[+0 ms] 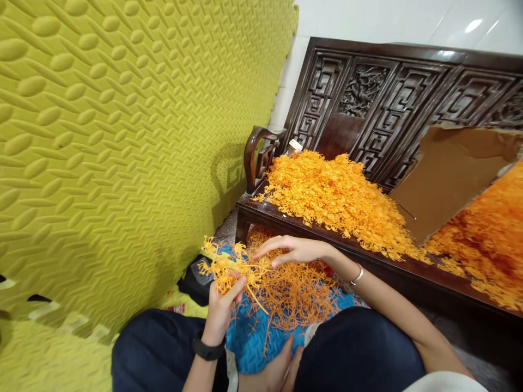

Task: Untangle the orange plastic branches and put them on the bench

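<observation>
My left hand (225, 298), with a dark band on its wrist, is closed around a bunch of branched orange plastic stems (223, 268) with small flower-like tips. Just to the right of the bunch, my right hand (300, 249) has its fingers stretched out and apart. Whether its fingertips touch the stems cannot be told. Below both hands a tangled heap of thin, bare orange stems (298, 299) lies on a blue mat (255, 348). Beyond my right hand, many small orange pieces (327, 185) are piled on the dark wooden bench (314, 231).
Yellow textured foam matting (134, 136) rises like a wall on the left. A cardboard sheet (453, 179) stands on the bench, between the pile and more orange pieces (490, 234) at right. A black object (196, 280) lies beside the blue mat. My bent legs frame the heap.
</observation>
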The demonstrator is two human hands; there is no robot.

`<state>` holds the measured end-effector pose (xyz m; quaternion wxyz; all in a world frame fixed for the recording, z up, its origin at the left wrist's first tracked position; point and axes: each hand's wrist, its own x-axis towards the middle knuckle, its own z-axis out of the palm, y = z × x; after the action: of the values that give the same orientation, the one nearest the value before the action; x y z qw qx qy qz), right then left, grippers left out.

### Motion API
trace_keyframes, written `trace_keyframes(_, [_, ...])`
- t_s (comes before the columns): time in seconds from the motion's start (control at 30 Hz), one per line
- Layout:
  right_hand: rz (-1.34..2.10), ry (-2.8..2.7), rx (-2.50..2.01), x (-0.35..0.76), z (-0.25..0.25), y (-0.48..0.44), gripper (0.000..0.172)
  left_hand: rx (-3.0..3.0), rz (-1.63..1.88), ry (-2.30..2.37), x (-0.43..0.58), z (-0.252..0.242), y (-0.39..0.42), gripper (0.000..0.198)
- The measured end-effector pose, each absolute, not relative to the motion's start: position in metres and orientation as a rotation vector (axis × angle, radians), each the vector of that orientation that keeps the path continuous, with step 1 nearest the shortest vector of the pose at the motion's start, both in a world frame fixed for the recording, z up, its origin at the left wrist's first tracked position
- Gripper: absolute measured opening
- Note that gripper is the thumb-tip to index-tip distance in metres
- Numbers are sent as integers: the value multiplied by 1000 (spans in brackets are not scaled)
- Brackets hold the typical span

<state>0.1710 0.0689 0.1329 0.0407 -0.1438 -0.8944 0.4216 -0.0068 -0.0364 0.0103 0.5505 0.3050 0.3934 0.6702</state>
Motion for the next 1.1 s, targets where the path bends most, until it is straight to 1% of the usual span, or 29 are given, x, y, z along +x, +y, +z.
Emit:
trace_keyframes(0.13, [1276, -2744, -525, 171, 131, 69, 35, 718, 1581, 936, -9, 11, -37, 23])
trace_keyframes(0.27, [1179, -2638, -638, 178, 133, 74, 22, 707, 1556, 979, -10, 11, -37, 25])
trace_keyframes(0.37, [1169, -2492, -682, 182, 134, 76, 14, 688, 1533, 1002, -10, 10, -36, 28])
trace_keyframes(0.57, [1309, -2165, -785, 186, 131, 78, 16, 669, 1511, 989, -8, 9, -35, 33])
trace_keyframes(0.8, [936, -1855, -996, 189, 112, 92, 21, 702, 1478, 959, 20, 2, -41, 29])
trace_keyframes(0.93, [842, -1677, -1090, 192, 101, 96, 23, 684, 1490, 925, 39, 5, -44, 28])
trace_keyframes(1.1, [749, -1589, -1115, 201, 98, 93, 23, 614, 1473, 872, 46, 15, -41, 31])
